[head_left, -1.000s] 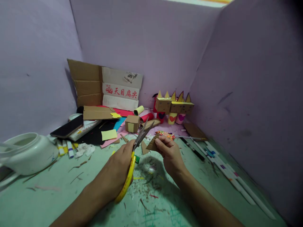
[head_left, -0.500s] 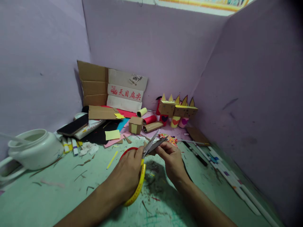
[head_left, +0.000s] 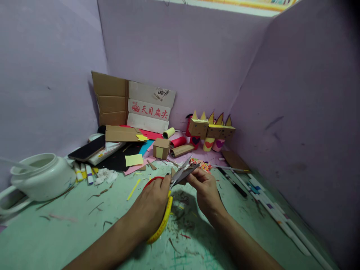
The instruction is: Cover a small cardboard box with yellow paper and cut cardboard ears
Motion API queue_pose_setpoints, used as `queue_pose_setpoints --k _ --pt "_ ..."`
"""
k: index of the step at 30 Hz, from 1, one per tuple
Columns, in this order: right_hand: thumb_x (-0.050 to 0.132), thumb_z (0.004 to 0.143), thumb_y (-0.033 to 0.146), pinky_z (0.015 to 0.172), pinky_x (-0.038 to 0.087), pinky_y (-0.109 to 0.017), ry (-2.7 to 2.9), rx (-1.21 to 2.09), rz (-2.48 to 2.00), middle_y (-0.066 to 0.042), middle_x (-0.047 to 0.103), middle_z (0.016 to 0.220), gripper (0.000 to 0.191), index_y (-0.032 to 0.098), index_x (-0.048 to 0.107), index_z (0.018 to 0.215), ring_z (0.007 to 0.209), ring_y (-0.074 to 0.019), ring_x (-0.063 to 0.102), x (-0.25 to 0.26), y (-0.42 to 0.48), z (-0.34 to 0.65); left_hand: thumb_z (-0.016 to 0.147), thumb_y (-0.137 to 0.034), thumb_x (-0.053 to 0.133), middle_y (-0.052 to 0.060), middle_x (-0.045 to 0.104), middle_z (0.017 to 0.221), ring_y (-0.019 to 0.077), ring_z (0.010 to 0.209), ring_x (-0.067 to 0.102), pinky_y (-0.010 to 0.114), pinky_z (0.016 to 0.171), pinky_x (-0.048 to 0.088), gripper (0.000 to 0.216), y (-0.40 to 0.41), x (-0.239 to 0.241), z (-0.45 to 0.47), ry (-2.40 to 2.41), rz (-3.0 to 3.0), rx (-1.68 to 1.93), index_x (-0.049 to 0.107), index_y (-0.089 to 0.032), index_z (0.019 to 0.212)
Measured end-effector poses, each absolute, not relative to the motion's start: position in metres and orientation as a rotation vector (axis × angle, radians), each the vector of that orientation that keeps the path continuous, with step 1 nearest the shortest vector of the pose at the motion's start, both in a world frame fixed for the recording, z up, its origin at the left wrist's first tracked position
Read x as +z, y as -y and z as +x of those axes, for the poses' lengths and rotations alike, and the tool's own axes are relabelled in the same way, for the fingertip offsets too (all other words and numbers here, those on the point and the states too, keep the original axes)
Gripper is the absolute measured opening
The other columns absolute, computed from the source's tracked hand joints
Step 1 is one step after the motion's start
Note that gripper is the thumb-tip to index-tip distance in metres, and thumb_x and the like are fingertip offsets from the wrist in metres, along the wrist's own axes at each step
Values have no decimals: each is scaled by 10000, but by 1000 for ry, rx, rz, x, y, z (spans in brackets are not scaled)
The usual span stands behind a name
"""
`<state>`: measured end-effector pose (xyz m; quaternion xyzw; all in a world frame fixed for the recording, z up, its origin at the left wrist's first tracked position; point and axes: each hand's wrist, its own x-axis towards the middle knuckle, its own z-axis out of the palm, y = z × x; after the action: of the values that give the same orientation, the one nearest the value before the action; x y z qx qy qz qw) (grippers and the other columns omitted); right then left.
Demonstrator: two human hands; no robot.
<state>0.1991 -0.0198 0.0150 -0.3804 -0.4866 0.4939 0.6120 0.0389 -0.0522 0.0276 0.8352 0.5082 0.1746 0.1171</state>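
My left hand [head_left: 153, 204] is closed around the handles of scissors [head_left: 162, 223], which have one red and one yellow loop. The blades are parted and point away and to the right. At the blades, my right hand [head_left: 206, 189] pinches a small brown piece of cardboard [head_left: 182, 181], mostly hidden by the blades and fingers. Beyond the hands stands a small cardboard box [head_left: 161, 149] with a yellow patch on its front. Beside it lie a red paper roll [head_left: 178, 141] and a brown cardboard roll [head_left: 182, 150].
A white pot [head_left: 42, 176] stands at left, near a dark phone [head_left: 86, 148] and markers [head_left: 89, 174]. Cardboard figures with spiky tops [head_left: 215, 131] stand at back right. Joined white marker sticks [head_left: 281, 221] run along the right wall. Scraps litter the green table [head_left: 84, 240].
Both hands stay almost in place. The scissor blades look slightly closer together than before.
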Motion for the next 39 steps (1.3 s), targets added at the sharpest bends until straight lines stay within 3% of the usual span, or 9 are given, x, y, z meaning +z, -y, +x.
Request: queue_pose_setpoints --k 19,34,39 --pt "722 614 278 577 430 -273 1128 1149 -900 0 626 546 109 181 683 586 541 -135 539 12 17 200 780 -21 311 162 613 972 264 880 607 396 725 485 433 52 28 39 -1588 2547 303 431 -105 1187" --pt "720 608 252 569 414 -256 1109 1137 -922 14 615 543 91 179 674 579 533 -118 518 14 17 202 761 -41 349 158 640 907 262 830 622 371 680 470 352 51 24 36 -1479 2564 367 492 -96 1078" --pt "732 605 282 575 401 -237 1097 1204 -929 20 597 560 141 164 657 588 553 -106 506 10 15 203 709 -94 428 39 635 719 176 630 582 277 581 428 239 40 16 28 -1285 2423 654 530 -168 912"
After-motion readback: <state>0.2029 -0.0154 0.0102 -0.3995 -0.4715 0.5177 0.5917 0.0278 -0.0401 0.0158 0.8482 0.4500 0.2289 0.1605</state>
